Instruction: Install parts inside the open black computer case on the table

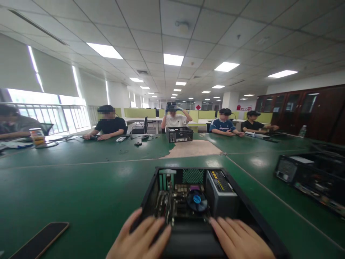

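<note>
An open computer case [242, 201] lies on the table right in front of me, its inside facing up. Within it I see a cooling fan [197, 200] with a blue hub, a power supply [222, 190] with a yellow-marked label, and a circuit board with cables at its left. My left hand [142, 235] rests on the near left part of the case, fingers spread. On the near right part lies my right hand [239, 237], its fingers stretched out and flat. Neither hand grips anything. A dark panel between them covers the near end of the case.
A flat dark phone-like slab [40, 241] lies at lower left on the green table [88, 194]. Another opened computer case [309, 180] stands at right, and a third case [180, 134] sits across the table. Several people wearing headsets sit around. A labelled container [37, 137] stands far left.
</note>
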Motion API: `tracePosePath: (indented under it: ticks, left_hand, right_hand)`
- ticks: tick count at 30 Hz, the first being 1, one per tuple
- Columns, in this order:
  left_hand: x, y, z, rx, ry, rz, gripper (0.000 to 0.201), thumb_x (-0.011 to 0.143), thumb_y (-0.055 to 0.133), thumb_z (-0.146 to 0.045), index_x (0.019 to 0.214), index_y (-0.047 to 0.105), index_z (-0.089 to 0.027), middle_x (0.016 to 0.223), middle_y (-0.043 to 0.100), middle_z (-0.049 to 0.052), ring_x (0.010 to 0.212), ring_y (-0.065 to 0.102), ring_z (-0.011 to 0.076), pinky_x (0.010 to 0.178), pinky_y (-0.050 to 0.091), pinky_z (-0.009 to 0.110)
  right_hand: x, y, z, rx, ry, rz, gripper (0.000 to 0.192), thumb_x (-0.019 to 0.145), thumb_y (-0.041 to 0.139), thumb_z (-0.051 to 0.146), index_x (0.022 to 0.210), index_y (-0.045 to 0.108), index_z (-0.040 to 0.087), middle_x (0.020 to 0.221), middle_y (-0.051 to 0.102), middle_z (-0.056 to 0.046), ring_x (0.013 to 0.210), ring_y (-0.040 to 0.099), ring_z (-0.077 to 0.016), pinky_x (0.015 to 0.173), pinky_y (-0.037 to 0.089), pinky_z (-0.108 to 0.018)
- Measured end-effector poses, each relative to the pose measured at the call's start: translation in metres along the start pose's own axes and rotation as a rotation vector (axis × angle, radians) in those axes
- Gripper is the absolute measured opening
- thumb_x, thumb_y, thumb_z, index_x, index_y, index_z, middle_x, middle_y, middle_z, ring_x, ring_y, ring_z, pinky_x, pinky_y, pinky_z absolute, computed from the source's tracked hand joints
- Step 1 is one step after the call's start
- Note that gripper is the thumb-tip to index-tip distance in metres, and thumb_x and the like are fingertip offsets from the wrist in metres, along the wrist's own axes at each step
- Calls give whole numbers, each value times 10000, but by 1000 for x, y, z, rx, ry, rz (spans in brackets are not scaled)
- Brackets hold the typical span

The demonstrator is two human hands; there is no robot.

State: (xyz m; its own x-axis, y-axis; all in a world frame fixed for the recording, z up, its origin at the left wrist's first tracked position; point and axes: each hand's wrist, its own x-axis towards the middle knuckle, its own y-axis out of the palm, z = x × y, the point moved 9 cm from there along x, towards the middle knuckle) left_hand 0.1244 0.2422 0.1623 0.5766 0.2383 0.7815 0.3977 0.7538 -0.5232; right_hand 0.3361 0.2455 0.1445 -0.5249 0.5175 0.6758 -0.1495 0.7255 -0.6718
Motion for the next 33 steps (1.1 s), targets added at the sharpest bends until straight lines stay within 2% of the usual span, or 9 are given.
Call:
tracePosePath:
  ticks: [3,4,8,11,15,18,25,30,33]
  left_hand:
    - [50,79,75,179,-335,329,510,720,675,-321,1203,563,-204,1218,589,129,1176,470,331,1054,209,560]
    - [62,96,93,240,-483,391,579,701,689,-287,1242,528,-161,1279,533,172,1212,422,363,1035,213,585]
    - [83,141,69,27,-477,522,517,747,622,-422,1214,534,-219,1297,509,128,1244,372,331,1033,229,544]
    - [61,136,43,-111,-371,519,441,776,584,-416,1185,545,-257,1280,520,89,1221,398,290,1043,232,499]
    - [25,112,61,-142,-527,538,408,832,516,-402,1194,533,-214,1244,538,107,1168,449,289,969,322,491]
    - [33,92,62,-215,-532,482,412,866,464,-452,1199,519,-215,1231,545,93,1157,460,269,945,358,457]
    - [95,83,29,-368,-403,394,445,902,380,-511,1231,497,-235,1273,539,59,1178,452,230,966,360,403]
    - [120,101,5,-403,-205,459,420,927,316,-505,1169,557,-261,1252,564,45,1178,453,231,977,325,409]
    - [112,102,-2,-439,-121,577,432,938,280,-499,985,625,-244,992,655,38,986,556,205,885,373,372]
  right_hand:
    - [102,60,-33,111,320,500,479,852,553,405,1269,528,172,1223,589,-144,1086,555,-296,952,385,-476]
    - [136,65,-40,99,387,539,473,868,528,341,1295,497,141,1256,553,-187,1129,521,-316,969,341,-532]
    - [213,66,-36,150,377,656,452,810,557,446,1190,584,203,1189,607,-135,1100,540,-309,898,417,-487]
    - [196,49,-50,183,321,695,526,758,533,604,1169,588,280,1200,608,-63,1115,534,-286,898,431,-421]
    - [111,27,-132,141,462,816,677,752,511,633,1167,591,105,1175,594,-205,1084,542,-370,869,438,-470]
    - [47,31,-163,239,497,912,688,810,399,659,1139,616,96,1163,609,-189,1072,567,-320,892,448,-412]
    - [29,30,-95,229,278,534,618,846,425,577,1233,547,111,1305,518,-154,1195,470,-289,1007,355,-406]
    - [50,13,-56,147,174,597,372,832,481,446,1012,632,158,1047,661,-113,957,611,-277,825,462,-368]
    - [65,-5,-24,114,120,655,324,801,516,436,894,650,157,908,687,-112,832,641,-287,735,476,-373]
